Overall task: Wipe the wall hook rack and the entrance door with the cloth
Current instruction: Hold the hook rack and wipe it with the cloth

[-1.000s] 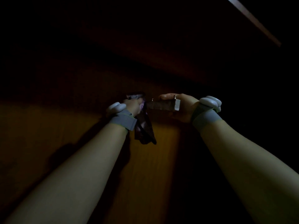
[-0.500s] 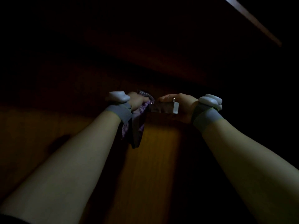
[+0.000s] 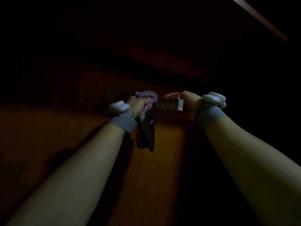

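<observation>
Compared with a second ago, the left hand (image 3: 138, 106) has climbed from beside the near end of the pale, rectangular wall hook rack (image 3: 169, 105) to its top corner, so the bunched purple patterned cloth (image 3: 147, 121) now crests above the knuckles while its tail hangs down against the brown wooden entrance door (image 3: 162, 168). The right hand (image 3: 184, 105) has barely shifted.

Left fingers are curled tight around the wad of cloth. The right hand is wrapped over the rack's right portion, fingers folded across its top edge and thumb apparently underneath (the light is too poor to be sure), steadying it. A small metal peg (image 3: 178, 97) stands up near the rack's right end.

The rack's long axis runs left to right, and the cloth touches its left end, directly to the right of the left fingers. The left hand is therefore the nearer working hand, and a wipe would probably travel rightward along that axis toward the bracing hand, which would have to give way. Both wrists carry grey straps with pale rounded units (image 3: 213, 99). The door itself appears to be yet to come.
</observation>
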Motion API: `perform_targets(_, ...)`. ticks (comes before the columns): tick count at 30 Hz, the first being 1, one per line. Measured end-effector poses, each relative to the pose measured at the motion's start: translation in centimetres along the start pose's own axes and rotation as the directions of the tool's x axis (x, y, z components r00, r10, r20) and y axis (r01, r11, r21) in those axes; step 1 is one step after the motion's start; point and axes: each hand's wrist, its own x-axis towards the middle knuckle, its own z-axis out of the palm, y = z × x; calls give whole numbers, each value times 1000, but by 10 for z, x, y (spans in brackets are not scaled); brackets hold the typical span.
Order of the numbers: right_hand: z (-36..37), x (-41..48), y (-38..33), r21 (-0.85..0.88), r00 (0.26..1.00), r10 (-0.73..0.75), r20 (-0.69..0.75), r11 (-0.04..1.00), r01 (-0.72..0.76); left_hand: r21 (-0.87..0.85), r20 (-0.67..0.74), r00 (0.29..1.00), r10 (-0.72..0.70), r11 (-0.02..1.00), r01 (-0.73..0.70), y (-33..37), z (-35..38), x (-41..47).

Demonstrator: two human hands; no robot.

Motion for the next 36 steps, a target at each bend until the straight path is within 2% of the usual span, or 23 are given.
perform_targets(3,0,-2,-1,-4,1000,-7,25,1000,7,-123,-37,999,-35,992,31,-6,-2,-3)
perform_targets(7,-1,-1,-2,-2,1000,-12,19,1000,12,-94,-181,974,-135,988,119,-7,-4,-2)
perform_targets(9,-1,0,0,-6,1000,-16,23,1000,16,-135,-175,960,-217,971,195,-7,2,-4)
perform_targets(16,3,-5,-2,111,1000,25,17,993,-26,-142,-143,953,-266,959,246,-16,22,-15)
perform_targets(23,4,-13,-4,45,1000,-10,12,999,9,-217,-113,976,-185,963,157,-1,11,-35)
perform_targets(25,-1,-17,-1,124,999,-35,10,992,34,-250,-88,962,-260,940,231,3,6,-36)
perform_targets(28,-12,-25,6,161,995,-100,22,982,95,-134,-84,966,-246,963,234,7,-3,-31)
perform_targets(31,-19,-32,9,174,991,-115,69,979,101,-38,-137,987,-89,996,84,17,-5,-22)
perform_targets(33,-22,-36,7,154,989,-126,77,982,113,18,-64,998,-23,1000,24,23,1,-19)
perform_targets(36,-22,-40,5,125,989,-122,84,986,111,52,-3,1000,-18,998,18,23,9,-15)
